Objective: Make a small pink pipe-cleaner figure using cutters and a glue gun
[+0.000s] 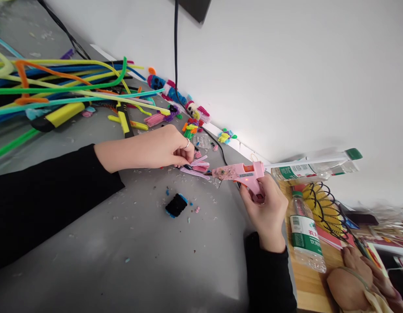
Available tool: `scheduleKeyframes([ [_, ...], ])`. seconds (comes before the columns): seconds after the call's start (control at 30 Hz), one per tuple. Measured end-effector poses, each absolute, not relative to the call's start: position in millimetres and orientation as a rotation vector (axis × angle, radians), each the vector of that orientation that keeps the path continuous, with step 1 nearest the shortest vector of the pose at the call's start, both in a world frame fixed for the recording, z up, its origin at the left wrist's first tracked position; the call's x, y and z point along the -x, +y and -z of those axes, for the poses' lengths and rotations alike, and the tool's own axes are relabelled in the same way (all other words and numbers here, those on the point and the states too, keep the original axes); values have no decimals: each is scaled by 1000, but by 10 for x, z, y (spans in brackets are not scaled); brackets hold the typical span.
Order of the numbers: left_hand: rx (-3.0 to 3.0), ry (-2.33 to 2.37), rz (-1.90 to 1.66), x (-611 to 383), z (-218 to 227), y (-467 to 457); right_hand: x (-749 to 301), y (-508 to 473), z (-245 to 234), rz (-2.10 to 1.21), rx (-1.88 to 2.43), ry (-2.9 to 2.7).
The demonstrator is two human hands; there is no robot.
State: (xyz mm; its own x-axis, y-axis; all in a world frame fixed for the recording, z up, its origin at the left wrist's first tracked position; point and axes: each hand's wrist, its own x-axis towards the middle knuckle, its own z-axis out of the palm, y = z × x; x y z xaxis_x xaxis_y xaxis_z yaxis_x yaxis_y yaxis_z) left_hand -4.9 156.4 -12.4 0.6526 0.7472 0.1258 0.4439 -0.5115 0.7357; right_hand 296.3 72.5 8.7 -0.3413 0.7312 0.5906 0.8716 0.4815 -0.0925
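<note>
My right hand [266, 206] grips a pink hot glue gun [239, 173], its nozzle pointing left at a small pink and lilac pipe-cleaner piece [198, 166] on the grey table [139, 252]. My left hand [162, 147], a ring on one finger, pinches that piece against the tabletop with closed fingertips. A small black pad with a blue rim [176, 205] lies on the table just in front of both hands.
A heap of long coloured pipe cleaners [58, 84] covers the table's far left, with a yellow-handled tool [124, 118]. Small pipe-cleaner figures [195, 111] line the wall. Two water bottles [306, 237] stand at right. Another person's hands [358, 269] rest at lower right.
</note>
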Motion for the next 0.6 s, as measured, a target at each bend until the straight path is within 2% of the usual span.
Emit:
scheduleKeyframes([
  [0.6,-2205,954,-533,46,125,1573,-3005,724,-55,331,1332,-2149],
])
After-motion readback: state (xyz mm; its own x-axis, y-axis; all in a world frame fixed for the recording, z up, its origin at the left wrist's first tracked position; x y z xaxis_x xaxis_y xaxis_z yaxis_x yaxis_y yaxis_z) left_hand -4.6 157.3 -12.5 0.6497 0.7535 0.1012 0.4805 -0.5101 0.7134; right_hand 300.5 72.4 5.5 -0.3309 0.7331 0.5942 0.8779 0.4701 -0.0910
